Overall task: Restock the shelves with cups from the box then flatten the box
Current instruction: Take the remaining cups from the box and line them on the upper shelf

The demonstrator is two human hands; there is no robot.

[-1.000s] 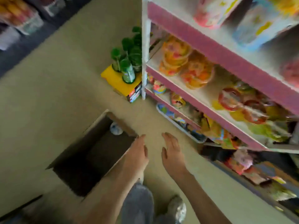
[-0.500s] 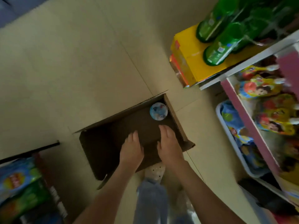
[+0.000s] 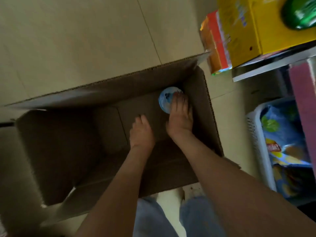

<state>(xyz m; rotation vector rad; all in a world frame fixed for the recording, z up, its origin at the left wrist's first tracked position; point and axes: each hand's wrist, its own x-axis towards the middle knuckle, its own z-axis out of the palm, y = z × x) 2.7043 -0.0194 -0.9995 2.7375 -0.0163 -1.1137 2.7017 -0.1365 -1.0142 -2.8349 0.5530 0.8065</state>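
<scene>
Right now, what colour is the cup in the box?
The cup is blue and white; head view.

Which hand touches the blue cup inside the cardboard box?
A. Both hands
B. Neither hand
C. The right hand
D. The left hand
C: the fingertips of the right hand lie on the blue cup, which sits in the far right corner of the cardboard box. The left hand is inside the box too, but apart from the cup.
</scene>
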